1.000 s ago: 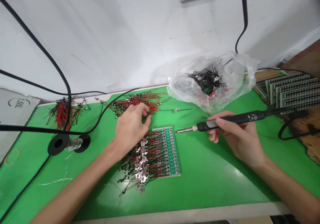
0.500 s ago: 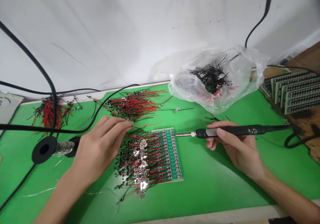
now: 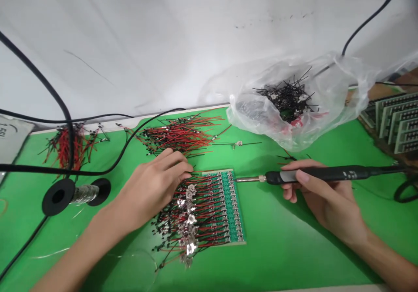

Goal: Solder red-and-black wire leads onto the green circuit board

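Observation:
My right hand grips a black soldering iron, thumb on its grey section. The iron's metal tip points left and meets the right side of the green circuit board near its top corner. My left hand is closed in a pinch on a thin red wire, which runs over the board's top edge. Rows of red and black wires extend left from the board to shiny metal parts and small black ends. My left fingers hide part of the upper wires.
Behind my left hand lies a pile of red and black wires. A solder spool stands at left, with black cables crossing nearby. A clear plastic bag holds black-wired parts. Stacked circuit boards stand far right on the green mat.
My left hand has moved right with the red wire, towards the board's top edge. The iron tip stays by the board's upper right. The view has shifted slightly.

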